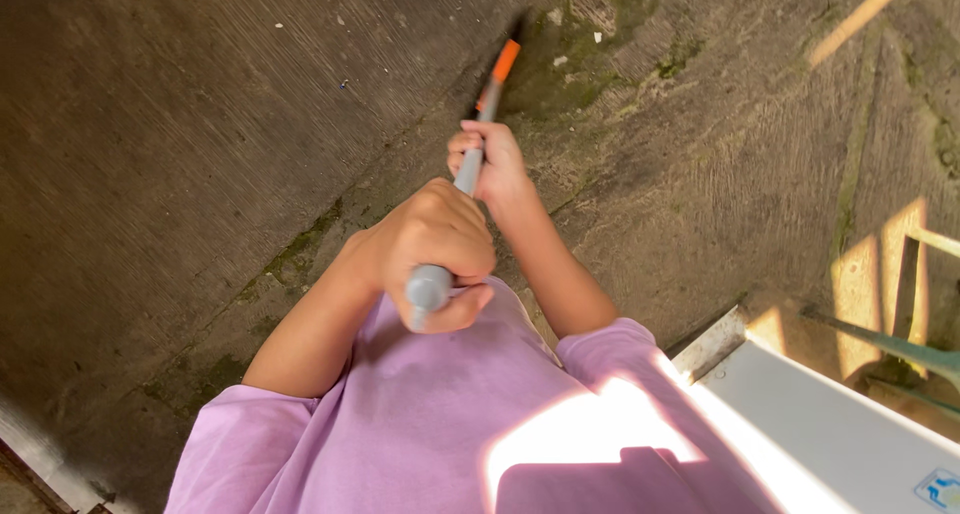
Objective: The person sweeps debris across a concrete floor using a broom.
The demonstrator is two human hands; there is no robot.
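Note:
I look straight down at my purple shirt and both arms. A long grey handle [468, 174] with an orange section [505, 61] near its far end runs away from me toward the concrete floor. My left hand [435, 249] is closed around the handle's near end, close to my chest. Further along, my right hand [490, 162] grips the same shaft. The working end of the tool is blurred and dark, so I cannot tell its shape.
The rough concrete floor [180, 144] has green moss patches [590, 44] and small white scraps. A white flat-topped object [830, 424] stands at lower right. A thin wooden stick [865, 14] lies at upper right, and sunlit patches fall at the right edge.

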